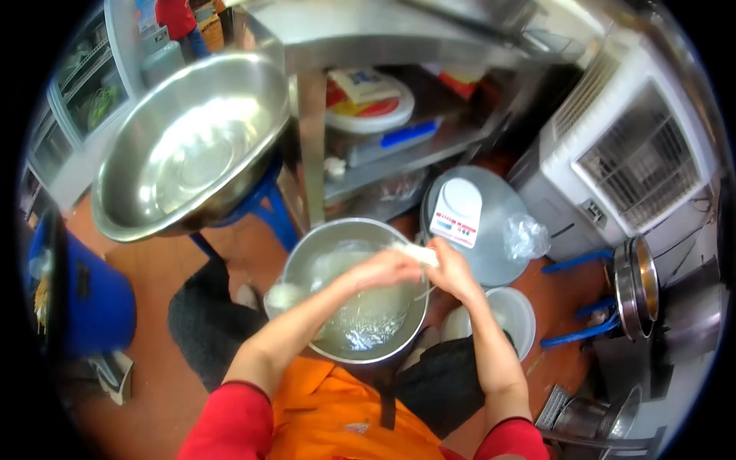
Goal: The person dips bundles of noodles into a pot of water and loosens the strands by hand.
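Both of my hands meet above the right half of a large metal pot between my knees. Cloudy, shiny liquid or wet pale material lies in its bottom. My left hand and my right hand are closed on a soft white bundle; it could be noodles or cloth, but blur hides which. Something thin and pale trails below my right hand. Another rounded white clump rests at the pot's left rim, beside my left forearm.
A wide steel basin sits on a blue stool at left, near a blue bin. Right of the pot, a kitchen scale and a clear plastic bag lie on a grey lid. White tubs stand below; an air cooler stands beyond.
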{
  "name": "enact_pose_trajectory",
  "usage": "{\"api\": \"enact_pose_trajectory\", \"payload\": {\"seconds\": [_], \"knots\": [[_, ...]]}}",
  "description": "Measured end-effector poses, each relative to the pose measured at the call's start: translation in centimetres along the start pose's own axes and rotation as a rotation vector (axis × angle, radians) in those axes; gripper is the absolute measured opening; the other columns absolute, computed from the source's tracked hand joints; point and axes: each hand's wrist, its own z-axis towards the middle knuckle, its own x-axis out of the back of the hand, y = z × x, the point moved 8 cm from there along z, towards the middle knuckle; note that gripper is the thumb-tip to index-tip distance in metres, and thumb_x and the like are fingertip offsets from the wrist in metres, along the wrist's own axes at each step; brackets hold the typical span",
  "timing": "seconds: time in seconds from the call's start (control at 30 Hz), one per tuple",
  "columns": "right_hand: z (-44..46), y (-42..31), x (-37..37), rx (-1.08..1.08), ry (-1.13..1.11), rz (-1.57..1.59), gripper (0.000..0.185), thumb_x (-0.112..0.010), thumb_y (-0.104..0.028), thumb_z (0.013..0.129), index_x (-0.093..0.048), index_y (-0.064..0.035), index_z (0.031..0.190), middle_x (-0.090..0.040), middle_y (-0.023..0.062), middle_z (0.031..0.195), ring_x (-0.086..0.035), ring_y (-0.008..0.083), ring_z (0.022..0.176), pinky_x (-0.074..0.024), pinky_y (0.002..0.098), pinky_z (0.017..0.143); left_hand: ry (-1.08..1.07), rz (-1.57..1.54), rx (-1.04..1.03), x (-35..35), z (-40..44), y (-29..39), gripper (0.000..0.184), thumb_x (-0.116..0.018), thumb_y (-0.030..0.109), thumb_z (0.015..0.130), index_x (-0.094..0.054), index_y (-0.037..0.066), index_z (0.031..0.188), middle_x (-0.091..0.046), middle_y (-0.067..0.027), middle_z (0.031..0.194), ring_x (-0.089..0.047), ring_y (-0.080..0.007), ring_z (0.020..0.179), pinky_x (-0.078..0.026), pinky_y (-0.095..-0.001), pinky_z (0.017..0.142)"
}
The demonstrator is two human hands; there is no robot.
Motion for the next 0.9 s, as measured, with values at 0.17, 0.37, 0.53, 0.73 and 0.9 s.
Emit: {"api": "enact_pose_trajectory", "payload": {"seconds": [0.17, 0.37, 0.53, 0.73, 0.9], "knots": [[-1.5, -2.3, -1.2, 0.141, -0.319, 0.490, 0.049, -0.071, -0.015, 0.071, -0.049, -0.0040, 0.113, -0.060, 0.0087, 0.101, -0.061, 0.0226, 0.091, -0.0483, 0.0343, 0.080, -0.071, -0.308, 0.112, 2.9, -0.2, -2.9, 0.017, -0.065, 0.021, 0.086, -0.071, 0.009, 0.096, -0.068, 0.0007, 0.082, -0.059, -0.0048, 0.073, -0.048, -0.0232, 0.066], [0.9, 2.2, 0.7, -0.127, 0.056, 0.888, 0.048, -0.070, -0.010, 0.074, -0.050, -0.0031, 0.117, -0.060, 0.0125, 0.107, -0.060, 0.0221, 0.097, -0.0477, 0.0322, 0.083, 0.027, -0.479, 0.127, -1.1, -0.3, -2.4, 0.020, -0.064, 0.027, 0.088, -0.070, 0.010, 0.097, -0.062, 0.0062, 0.076, -0.049, -0.0028, 0.066, -0.039, -0.0205, 0.058], [-0.8, -0.5, -1.7, 0.132, -0.121, 0.009, 0.038, -0.063, -0.007, 0.074, -0.055, -0.0036, 0.111, -0.060, 0.0192, 0.103, -0.060, 0.0325, 0.096, -0.0474, 0.0370, 0.082, 0.002, -0.182, 0.108, 2.2, 0.2, -0.1, 0.017, -0.065, 0.023, 0.087, -0.071, 0.008, 0.094, -0.066, 0.0031, 0.080, -0.055, -0.0043, 0.070, -0.046, -0.0218, 0.063], [-0.4, -0.1, 0.5, -0.042, -0.103, 1.166, 0.052, -0.069, -0.014, 0.079, -0.047, -0.0028, 0.124, -0.058, 0.0100, 0.105, -0.059, 0.0187, 0.094, -0.0513, 0.0313, 0.080, -0.002, -0.139, 0.212, 1.4, -0.3, -2.6, 0.022, -0.066, 0.024, 0.086, -0.069, 0.005, 0.098, -0.066, 0.0019, 0.084, -0.056, -0.0066, 0.077, -0.046, -0.0229, 0.071], [-0.2, 2.1, 0.5, -0.132, -0.017, 1.622, 0.042, -0.062, -0.010, 0.087, -0.046, 0.0024, 0.123, -0.060, 0.0146, 0.100, -0.063, 0.0220, 0.083, -0.0548, 0.0339, 0.072, 0.029, -0.029, 0.178, 0.1, 0.3, -5.7, 0.037, -0.066, 0.037, 0.083, -0.067, 0.007, 0.103, -0.064, -0.0060, 0.100, -0.057, -0.0152, 0.088, -0.047, -0.0283, 0.080]]}}
